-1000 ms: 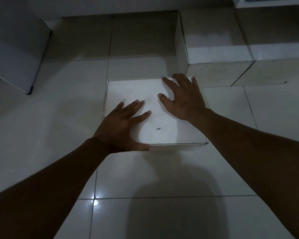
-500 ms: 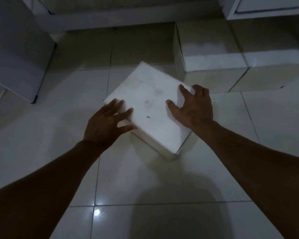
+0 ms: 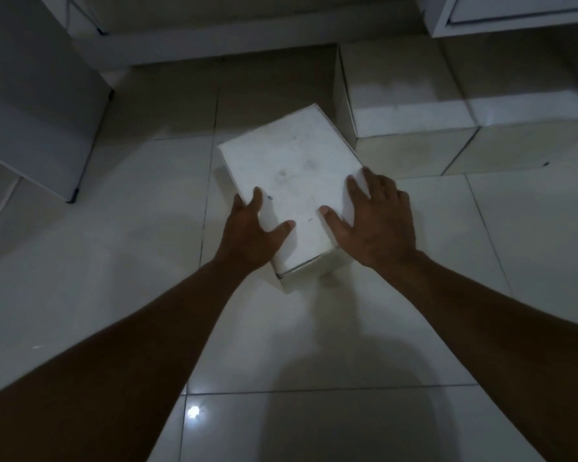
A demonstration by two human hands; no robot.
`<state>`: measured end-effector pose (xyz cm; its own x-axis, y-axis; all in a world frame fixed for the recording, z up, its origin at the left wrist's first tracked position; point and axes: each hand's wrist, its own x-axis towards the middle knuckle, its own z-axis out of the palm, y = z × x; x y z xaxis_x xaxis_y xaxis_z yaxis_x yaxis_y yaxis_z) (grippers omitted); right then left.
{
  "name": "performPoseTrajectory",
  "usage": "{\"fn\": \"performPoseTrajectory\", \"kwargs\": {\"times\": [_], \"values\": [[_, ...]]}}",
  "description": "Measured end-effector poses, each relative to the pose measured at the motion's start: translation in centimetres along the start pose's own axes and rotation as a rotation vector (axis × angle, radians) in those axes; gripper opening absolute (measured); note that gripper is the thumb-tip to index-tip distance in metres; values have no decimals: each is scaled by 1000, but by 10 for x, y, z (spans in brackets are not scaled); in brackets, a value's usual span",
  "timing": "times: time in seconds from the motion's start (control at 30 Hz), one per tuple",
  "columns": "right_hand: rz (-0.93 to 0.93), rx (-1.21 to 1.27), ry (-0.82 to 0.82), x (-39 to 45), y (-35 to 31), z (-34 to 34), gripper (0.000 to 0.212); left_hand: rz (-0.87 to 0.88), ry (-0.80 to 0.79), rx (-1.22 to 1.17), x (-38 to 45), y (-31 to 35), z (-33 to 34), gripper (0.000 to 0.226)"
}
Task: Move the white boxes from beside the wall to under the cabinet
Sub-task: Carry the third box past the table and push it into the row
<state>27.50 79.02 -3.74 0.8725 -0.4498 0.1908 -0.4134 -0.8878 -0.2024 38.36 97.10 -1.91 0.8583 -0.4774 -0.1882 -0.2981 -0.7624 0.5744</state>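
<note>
A white box (image 3: 291, 175) sits on the tiled floor in the middle of the head view, turned at an angle with one corner toward me. My left hand (image 3: 251, 231) clasps its near left edge, thumb on the lid. My right hand (image 3: 377, 221) grips its near right edge, fingers over the top. Two more white boxes stand side by side behind it, one (image 3: 397, 105) in the middle and one (image 3: 528, 105) further right, under the white cabinet (image 3: 514, 15) at the top right.
A grey panel or cabinet side (image 3: 37, 105) stands at the left with its corner on the floor. A low white ledge (image 3: 214, 45) runs along the wall at the back. Glossy floor tiles (image 3: 314, 345) stretch toward me.
The box has been turned from square to diagonal and shifted toward the boxes under the cabinet. Both hands went from flat on its lid to gripping its near edges.
</note>
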Motion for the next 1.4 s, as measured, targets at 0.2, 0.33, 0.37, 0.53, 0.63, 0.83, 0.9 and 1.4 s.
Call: {"fn": "performPoseTrajectory", "kwargs": {"times": [0.2, 0.33, 0.37, 0.53, 0.63, 0.83, 0.9, 1.4], "values": [[-490, 111, -22, -26, 24, 13, 79, 427, -131, 372, -14, 2, -8, 113], [-504, 95, -28, -17, 29, 14, 77, 458, -214, 548, -8, 2, -6, 103], [-499, 92, -36, -14, 28, 15, 75, 455, -198, 560, -5, 2, -6, 97], [-388, 56, -137, 10, 15, 11, 71, 322, -145, 571, 2, 18, -2, 75], [-327, 61, -208, 24, 9, 2, 66, 174, -109, 520, 4, 39, 11, 80], [-270, 37, -241, 38, 9, 1, 66, 23, -102, 475, 13, 50, 31, 92], [-285, 23, -202, 41, 12, 6, 66, 69, -77, 491, 23, 43, 34, 84], [35, -118, -212, 108, 55, 10, 111, 319, 97, 515, 119, 12, 22, 91]]}}
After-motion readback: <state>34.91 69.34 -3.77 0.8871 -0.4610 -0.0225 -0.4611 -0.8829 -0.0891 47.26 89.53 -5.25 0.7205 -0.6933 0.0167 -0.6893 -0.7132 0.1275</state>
